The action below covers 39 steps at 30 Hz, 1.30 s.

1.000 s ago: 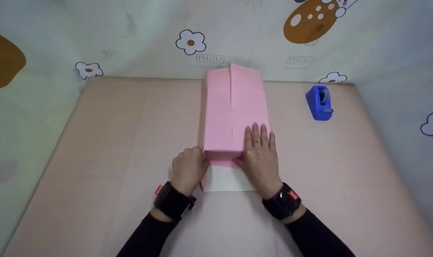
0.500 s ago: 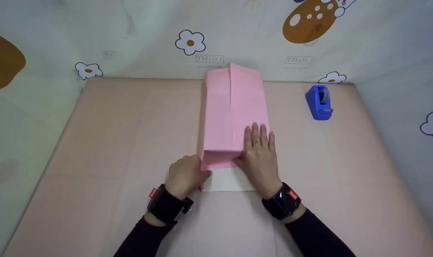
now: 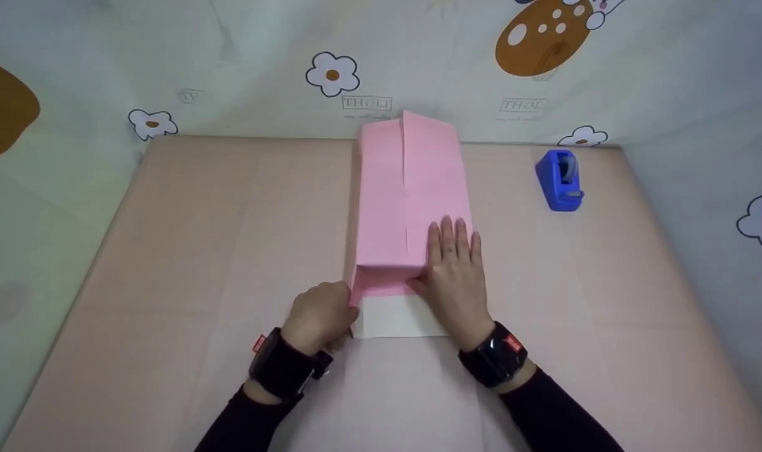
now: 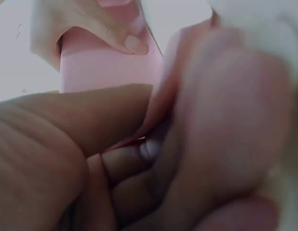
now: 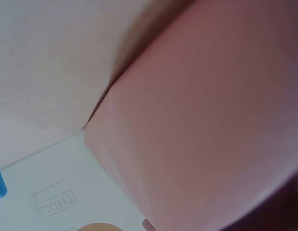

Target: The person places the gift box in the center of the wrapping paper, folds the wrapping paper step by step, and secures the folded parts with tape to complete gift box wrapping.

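A box-shaped bundle wrapped in pink paper (image 3: 381,201) lies lengthwise mid-table in the head view, a seam running along its top. From its near end extends a paper flap (image 3: 400,317) with its white inside facing up. My left hand (image 3: 318,314) pinches the pink side fold at the flap's left edge; the left wrist view shows this fold (image 4: 164,82) between thumb and curled fingers. Flat on the bundle's near right top lies my right hand (image 3: 456,282), fingers straight, thumb at the end fold. The right wrist view is mostly filled by the bundle's pink side (image 5: 197,115).
A blue tape dispenser (image 3: 560,180) stands at the table's back right. Behind the table (image 3: 186,251) hangs a pale curtain (image 3: 249,69) printed with flowers, and the bundle's far end reaches close to it.
My left hand has slid along the left side fold toward the near edge of the flap, so the end fold now stands more uncovered. The right hand stays in place.
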Each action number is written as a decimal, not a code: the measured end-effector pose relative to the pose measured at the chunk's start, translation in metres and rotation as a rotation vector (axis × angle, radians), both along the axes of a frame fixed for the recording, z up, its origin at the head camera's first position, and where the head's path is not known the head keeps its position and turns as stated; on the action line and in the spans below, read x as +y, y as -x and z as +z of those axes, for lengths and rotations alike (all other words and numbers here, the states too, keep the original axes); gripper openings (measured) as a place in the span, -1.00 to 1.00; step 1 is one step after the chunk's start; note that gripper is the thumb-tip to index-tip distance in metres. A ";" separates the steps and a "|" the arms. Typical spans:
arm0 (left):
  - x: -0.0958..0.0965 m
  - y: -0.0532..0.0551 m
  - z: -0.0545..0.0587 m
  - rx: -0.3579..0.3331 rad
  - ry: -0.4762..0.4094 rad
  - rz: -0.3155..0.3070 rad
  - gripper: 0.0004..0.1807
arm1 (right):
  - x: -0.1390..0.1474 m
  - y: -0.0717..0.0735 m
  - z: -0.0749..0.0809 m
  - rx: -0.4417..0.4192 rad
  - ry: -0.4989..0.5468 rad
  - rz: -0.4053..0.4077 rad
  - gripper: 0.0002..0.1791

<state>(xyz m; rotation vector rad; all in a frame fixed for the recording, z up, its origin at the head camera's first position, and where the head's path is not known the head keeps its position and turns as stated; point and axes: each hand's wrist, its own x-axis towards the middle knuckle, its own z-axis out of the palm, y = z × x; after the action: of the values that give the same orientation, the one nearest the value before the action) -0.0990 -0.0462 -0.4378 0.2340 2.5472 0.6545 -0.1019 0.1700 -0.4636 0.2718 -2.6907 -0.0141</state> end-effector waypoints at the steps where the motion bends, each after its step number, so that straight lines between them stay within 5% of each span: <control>1: -0.001 0.000 0.000 -0.010 -0.005 0.001 -0.71 | 0.000 0.000 0.000 -0.004 0.001 0.000 0.17; 6: -0.002 -0.003 -0.002 -0.064 -0.045 0.017 -0.67 | -0.001 0.001 -0.001 -0.015 -0.008 -0.002 0.16; 15: -0.008 -0.006 -0.006 0.000 -0.045 0.042 -0.57 | -0.001 0.001 0.001 -0.025 0.006 -0.004 0.16; 18: -0.007 -0.007 0.000 0.152 0.009 0.086 -0.43 | -0.001 0.001 0.000 -0.026 0.012 0.000 0.16; 22: 0.004 -0.007 0.005 0.592 0.112 0.139 -0.39 | -0.002 0.001 0.000 -0.013 0.030 0.007 0.16; 24: 0.011 -0.004 0.005 0.784 0.138 0.095 -0.31 | -0.001 0.001 -0.001 -0.001 0.037 0.012 0.16; 26: 0.020 0.000 0.005 0.896 0.147 -0.027 -0.15 | -0.001 0.001 -0.001 0.011 0.036 0.016 0.16; 29: 0.034 0.008 0.004 0.949 0.161 -0.243 0.00 | 0.001 0.001 -0.002 0.022 0.024 0.019 0.16; 31: 0.043 0.014 0.001 0.963 0.177 -0.332 -0.03 | 0.002 0.001 -0.002 0.017 0.013 0.018 0.15; 34: 0.056 0.021 -0.004 0.929 0.205 -0.362 -0.02 | 0.002 0.001 -0.002 0.005 0.002 0.022 0.12; 39: 0.068 0.024 -0.013 0.926 0.284 -0.324 -0.23 | 0.003 0.000 -0.001 0.015 -0.008 0.018 0.11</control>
<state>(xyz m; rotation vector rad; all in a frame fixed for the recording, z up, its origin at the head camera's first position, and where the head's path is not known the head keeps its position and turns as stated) -0.1229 0.0216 -0.4507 1.0181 3.2862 0.0208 -0.1020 0.1729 -0.4644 0.2974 -2.6737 -0.0221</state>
